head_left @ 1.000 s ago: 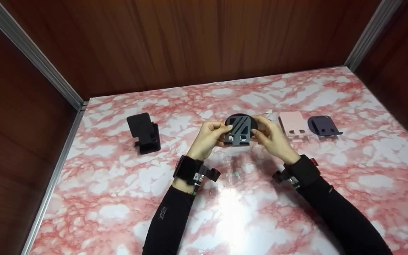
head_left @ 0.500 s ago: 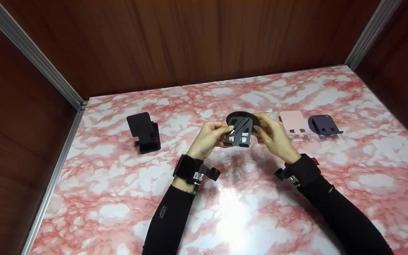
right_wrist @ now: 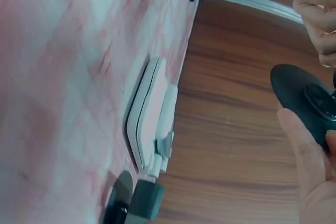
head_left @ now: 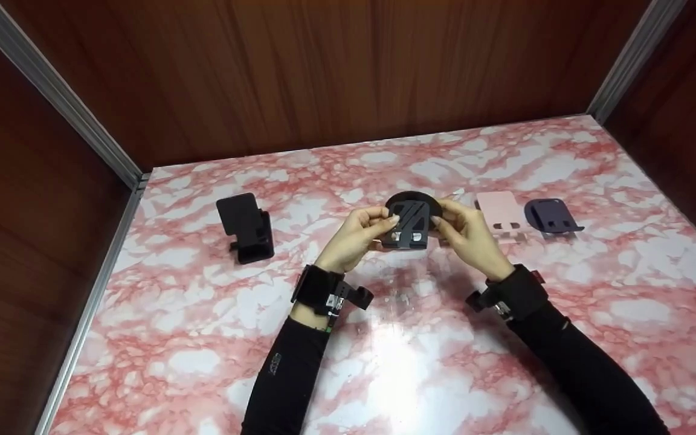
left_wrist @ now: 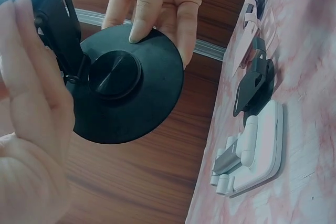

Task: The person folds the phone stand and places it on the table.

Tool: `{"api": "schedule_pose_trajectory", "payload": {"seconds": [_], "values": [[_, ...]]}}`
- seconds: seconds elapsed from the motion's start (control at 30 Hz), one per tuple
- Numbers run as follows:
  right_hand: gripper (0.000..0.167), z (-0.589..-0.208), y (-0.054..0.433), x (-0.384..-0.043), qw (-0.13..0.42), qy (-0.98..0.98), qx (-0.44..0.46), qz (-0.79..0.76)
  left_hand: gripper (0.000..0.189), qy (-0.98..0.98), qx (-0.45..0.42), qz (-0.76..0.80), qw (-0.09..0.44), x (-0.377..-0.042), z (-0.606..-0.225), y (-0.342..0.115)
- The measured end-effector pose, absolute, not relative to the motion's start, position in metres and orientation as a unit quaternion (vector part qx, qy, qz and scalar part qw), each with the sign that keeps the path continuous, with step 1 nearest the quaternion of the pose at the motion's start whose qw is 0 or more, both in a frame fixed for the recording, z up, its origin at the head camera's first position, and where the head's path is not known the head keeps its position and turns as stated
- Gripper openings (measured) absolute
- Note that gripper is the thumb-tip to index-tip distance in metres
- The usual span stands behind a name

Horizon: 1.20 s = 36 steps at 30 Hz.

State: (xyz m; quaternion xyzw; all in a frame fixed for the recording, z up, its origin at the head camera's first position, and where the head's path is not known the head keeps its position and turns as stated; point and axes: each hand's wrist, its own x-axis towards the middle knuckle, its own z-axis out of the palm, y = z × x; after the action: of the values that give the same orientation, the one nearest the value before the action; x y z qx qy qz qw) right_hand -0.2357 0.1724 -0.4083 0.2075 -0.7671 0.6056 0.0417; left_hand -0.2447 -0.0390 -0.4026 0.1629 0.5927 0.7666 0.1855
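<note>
Both hands hold a black folding phone stand above the table. My left hand pinches the slotted cradle plate at its left side, thumb on the front. With thumb and fingers, my right hand grips the rim of the round base, which shows behind the plate. In the left wrist view the base's disc faces the camera with its hinge hub, and the cradle stands folded out at the left. The right wrist view shows only part of the disc at the edge of the picture.
On the marbled table, another black phone stand stands at the left. A pink stand and a dark purple one stand right. The left wrist view also shows a folded white stand. Wooden panels enclose the table.
The round base has tilted and shifted slightly up relative to the cradle plate, with the right hand's fingers moving on its rim. The left hand stays nearly in place; the other stands have not moved.
</note>
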Motion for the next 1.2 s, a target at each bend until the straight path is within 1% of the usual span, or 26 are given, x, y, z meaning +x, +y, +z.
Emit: {"api": "schedule_pose_trajectory", "payload": {"seconds": [0.13,0.23,0.4,0.6,1.03,1.2], "values": [[0.027,-0.404,0.17,-0.233,0.025,-0.764,0.179,0.619,0.013,0.6,0.169,0.762,0.172,-0.244,-0.403,-0.038],[0.027,-0.403,0.169,-0.232,0.023,-0.767,0.171,0.618,0.012,0.602,0.172,0.763,0.162,-0.243,-0.403,-0.037],[0.026,-0.412,0.174,-0.24,0.021,-0.764,0.164,0.623,0.011,0.604,0.176,0.763,0.148,-0.243,-0.403,-0.035],[0.029,-0.422,0.176,-0.245,-0.015,-0.743,0.155,0.651,0.008,0.615,0.171,0.758,0.133,-0.243,-0.403,-0.035],[0.033,-0.417,0.175,-0.239,-0.061,-0.721,0.123,0.679,0.009,0.658,0.174,0.724,0.116,-0.243,-0.401,-0.034],[0.034,-0.416,0.174,-0.239,-0.077,-0.713,0.112,0.688,0.009,0.692,0.175,0.693,0.099,-0.244,-0.401,-0.034]]}}
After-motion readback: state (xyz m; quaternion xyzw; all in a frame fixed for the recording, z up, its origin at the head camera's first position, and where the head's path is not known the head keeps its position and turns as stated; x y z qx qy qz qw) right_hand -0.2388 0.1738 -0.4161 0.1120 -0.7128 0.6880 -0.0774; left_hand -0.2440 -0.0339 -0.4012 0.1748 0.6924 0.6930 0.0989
